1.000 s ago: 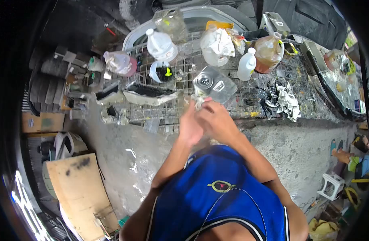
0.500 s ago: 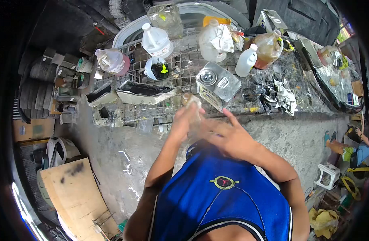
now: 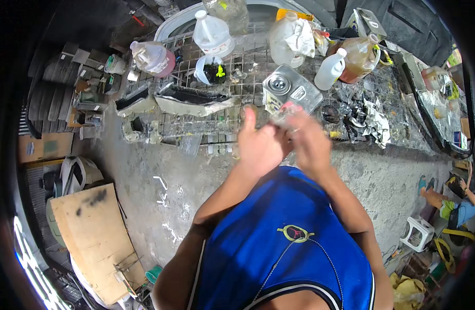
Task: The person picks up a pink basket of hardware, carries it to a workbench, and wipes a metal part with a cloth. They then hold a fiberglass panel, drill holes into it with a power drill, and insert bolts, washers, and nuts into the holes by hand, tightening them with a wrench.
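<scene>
LIGHT: moderate over metal can point(image 3: 311, 89), its top glinting | DIM: background point(image 3: 87, 26) beyond can, leftward | GLARE: blown-out white streaks point(image 3: 32, 263) — far left of can and nearer | SHADOW: folds of blue jersey point(image 3: 271, 243), on can's near side | BLUR: right hand point(image 3: 312, 144) smeared close to can — left hand point(image 3: 260, 147) crisper | LENS: black, bowed edges all around can

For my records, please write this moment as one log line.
left hand: thumb raised | right hand: blurred | pale wad: at right fingertips, grip unclear | metal can: on bench beyond hands
</scene>
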Available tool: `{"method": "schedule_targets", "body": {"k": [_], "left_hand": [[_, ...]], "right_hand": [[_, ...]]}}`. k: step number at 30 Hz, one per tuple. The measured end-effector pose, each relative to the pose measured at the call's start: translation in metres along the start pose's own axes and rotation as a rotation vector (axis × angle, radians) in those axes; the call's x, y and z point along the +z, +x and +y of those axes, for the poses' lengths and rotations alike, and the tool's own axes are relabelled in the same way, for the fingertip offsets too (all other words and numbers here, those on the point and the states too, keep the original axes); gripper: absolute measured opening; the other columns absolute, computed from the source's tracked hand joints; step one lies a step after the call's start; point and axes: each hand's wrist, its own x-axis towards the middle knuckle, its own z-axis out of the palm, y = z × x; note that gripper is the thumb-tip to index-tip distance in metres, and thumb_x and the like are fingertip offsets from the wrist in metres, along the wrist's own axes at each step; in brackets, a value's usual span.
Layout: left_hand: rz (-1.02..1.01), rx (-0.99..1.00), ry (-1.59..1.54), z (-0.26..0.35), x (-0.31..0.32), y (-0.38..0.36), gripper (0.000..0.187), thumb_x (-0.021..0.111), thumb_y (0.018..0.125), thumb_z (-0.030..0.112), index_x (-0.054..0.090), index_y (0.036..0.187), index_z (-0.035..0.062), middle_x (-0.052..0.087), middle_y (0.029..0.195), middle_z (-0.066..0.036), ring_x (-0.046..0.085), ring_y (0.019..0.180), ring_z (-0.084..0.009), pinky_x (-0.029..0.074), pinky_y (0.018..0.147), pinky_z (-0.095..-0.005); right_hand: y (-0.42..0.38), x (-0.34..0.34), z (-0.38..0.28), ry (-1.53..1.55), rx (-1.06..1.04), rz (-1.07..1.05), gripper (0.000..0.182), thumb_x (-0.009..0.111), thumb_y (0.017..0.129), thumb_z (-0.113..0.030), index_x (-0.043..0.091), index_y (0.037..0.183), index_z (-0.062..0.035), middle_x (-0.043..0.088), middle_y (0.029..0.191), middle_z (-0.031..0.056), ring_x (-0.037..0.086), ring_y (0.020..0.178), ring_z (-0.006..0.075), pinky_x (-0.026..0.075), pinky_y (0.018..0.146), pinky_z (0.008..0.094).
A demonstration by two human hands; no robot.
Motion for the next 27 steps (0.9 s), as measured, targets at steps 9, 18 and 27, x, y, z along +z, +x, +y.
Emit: {"method": "schedule_targets", "body": {"k": [9, 18, 27], "left_hand": [[0.073, 0.194, -0.052, 0.006, -0.045, -0.008, 0.085, 0.024, 0.093, 0.071, 0.031, 0.149, 0.0060, 0.033, 0.153, -0.016, 0.032, 0.141, -0.0282, 0.027, 0.114, -0.0494], [-0.023, 0.245, 0.517, -0.023, -0.047, -0.068, 0.065, 0.037, 0.102, 0.048, 0.030, 0.149, 0.0037, 0.036, 0.152, -0.015, 0.037, 0.138, -0.0240, 0.031, 0.112, -0.0406], [0.514, 0.288, 0.542, 0.026, -0.119, -0.143, 0.032, 0.044, 0.105, 0.027, 0.061, 0.107, -0.0002, 0.051, 0.059, -0.001, 0.040, 0.043, -0.0061, 0.031, 0.041, -0.0233]], "right_hand": [[-0.031, 0.024, -0.019, 0.230, -0.043, -0.295, 0.038, 0.065, 0.075, 0.006, 0.063, 0.112, -0.0028, 0.060, 0.121, 0.0188, 0.059, 0.113, 0.0354, 0.048, 0.095, 0.0440], [0.027, 0.044, 0.013, -0.249, -0.098, -0.133, 0.033, 0.060, 0.075, 0.004, 0.062, 0.106, -0.0050, 0.064, 0.105, 0.0156, 0.060, 0.095, 0.0353, 0.050, 0.082, 0.0429], [0.064, 0.028, 0.081, -0.546, 0.085, -0.332, 0.029, 0.056, 0.094, -0.011, 0.060, 0.121, 0.0006, 0.059, 0.121, 0.0238, 0.056, 0.111, 0.0414, 0.044, 0.096, 0.0454]]}}
